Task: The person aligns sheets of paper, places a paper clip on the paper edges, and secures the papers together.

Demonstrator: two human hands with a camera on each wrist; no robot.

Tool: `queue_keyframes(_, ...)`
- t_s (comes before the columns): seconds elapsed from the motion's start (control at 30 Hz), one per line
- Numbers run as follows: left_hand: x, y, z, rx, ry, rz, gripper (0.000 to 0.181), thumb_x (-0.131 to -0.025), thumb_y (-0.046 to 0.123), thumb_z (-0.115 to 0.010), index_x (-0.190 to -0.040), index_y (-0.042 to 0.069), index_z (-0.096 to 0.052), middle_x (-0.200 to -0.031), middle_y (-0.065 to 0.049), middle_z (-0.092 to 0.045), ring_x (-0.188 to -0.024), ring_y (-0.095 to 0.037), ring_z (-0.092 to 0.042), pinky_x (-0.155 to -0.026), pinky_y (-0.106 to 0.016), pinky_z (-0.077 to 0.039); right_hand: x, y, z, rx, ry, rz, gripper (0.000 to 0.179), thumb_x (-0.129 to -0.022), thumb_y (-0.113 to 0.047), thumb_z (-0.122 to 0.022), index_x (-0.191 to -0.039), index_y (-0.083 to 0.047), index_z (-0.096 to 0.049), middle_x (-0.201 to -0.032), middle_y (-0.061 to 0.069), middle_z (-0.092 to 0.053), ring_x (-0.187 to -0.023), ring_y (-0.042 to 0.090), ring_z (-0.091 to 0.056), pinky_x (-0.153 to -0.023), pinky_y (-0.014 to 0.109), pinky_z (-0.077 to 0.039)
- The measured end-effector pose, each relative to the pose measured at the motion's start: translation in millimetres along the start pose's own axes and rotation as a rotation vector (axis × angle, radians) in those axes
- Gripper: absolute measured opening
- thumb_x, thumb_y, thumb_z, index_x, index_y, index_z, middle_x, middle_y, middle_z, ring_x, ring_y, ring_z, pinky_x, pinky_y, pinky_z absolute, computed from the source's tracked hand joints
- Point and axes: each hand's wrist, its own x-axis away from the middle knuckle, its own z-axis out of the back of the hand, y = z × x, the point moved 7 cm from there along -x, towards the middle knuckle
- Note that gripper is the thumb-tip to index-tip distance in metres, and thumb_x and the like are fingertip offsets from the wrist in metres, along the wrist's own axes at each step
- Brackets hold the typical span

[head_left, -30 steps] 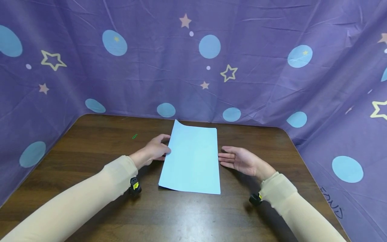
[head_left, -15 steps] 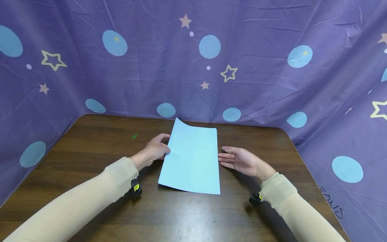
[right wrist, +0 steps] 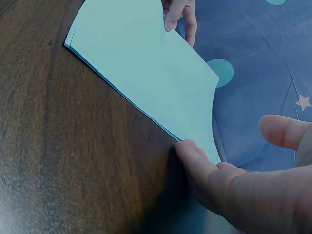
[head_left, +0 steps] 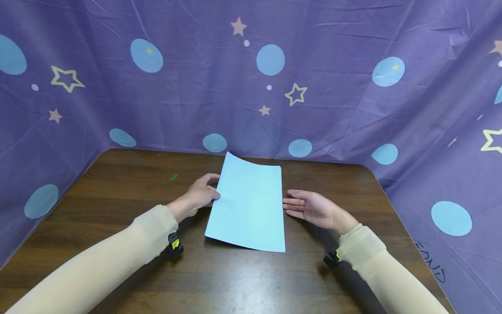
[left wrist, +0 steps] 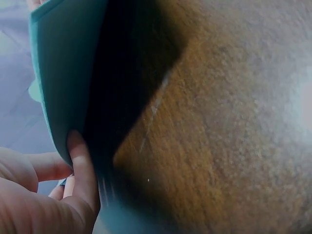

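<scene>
A stack of pale blue paper sheets [head_left: 249, 205] lies in the middle of the table, its left side lifted and curving up off the wood. My left hand [head_left: 199, 195] pinches that raised left edge, thumb on one face and fingers on the other. In the left wrist view the stack [left wrist: 66, 73] bends up beside the thumb, with dark shadow beneath it. At the opposite side, my right hand [head_left: 313, 208] has straight fingers, their tips against the right edge, thumb held apart. The right wrist view shows those fingertips [right wrist: 187, 146] at the stack's edge.
A small green paper clip [head_left: 174, 177] lies on the brown wooden table [head_left: 129, 192] to the left of the left hand. A purple curtain [head_left: 333, 109] with stars and dots hangs behind the table and along both sides.
My left hand has raised the left side of the paper stack a little higher and shifted slightly left. The right hand stays in place.
</scene>
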Motion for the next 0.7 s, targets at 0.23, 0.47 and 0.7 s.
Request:
queue_keyframes(0.23, 1.4, 0.6, 1.0, 0.033, -0.009, -0.006, 0.064, -0.103, -0.001, -0.059, -0.162, 0.01, -0.038, -0.125, -0.024, -0.067, -0.109, -0.029, -0.067, -0.088, -0.036, -0.058, 0.2, 0.1, -0.9, -0.006, 0.004, -0.005, 0.06, -0.116, -0.016, -0.036, -0.167, 0.005, -0.011, -0.168, 0.035, -0.024, -0.158, 0.044, -0.026, -0.127, 0.048, -0.03)
queue_keyframes(0.47, 1.4, 1.0, 1.3, 0.075, -0.014, -0.005, 0.064, -0.103, -0.002, -0.058, -0.162, 0.011, -0.037, -0.126, -0.025, -0.067, -0.106, -0.027, -0.068, -0.084, -0.033, -0.058, 0.9, 0.7, -0.2, 0.012, 0.005, 0.002, 0.06, -0.116, -0.016, -0.034, -0.166, 0.006, -0.01, -0.167, 0.036, -0.024, -0.157, 0.045, -0.026, -0.127, 0.048, -0.029)
queue_keyframes(0.7, -0.2, -1.9, 2.7, 0.105, -0.011, 0.003, 0.066, -0.103, -0.002, -0.059, -0.163, 0.011, -0.036, -0.126, -0.025, -0.065, -0.099, -0.023, -0.067, -0.079, -0.029, -0.057, 0.5, 1.0, -0.6, 0.016, 0.002, -0.002, 0.06, -0.116, -0.017, -0.035, -0.167, 0.005, -0.011, -0.168, 0.036, -0.024, -0.157, 0.045, -0.027, -0.127, 0.047, -0.03)
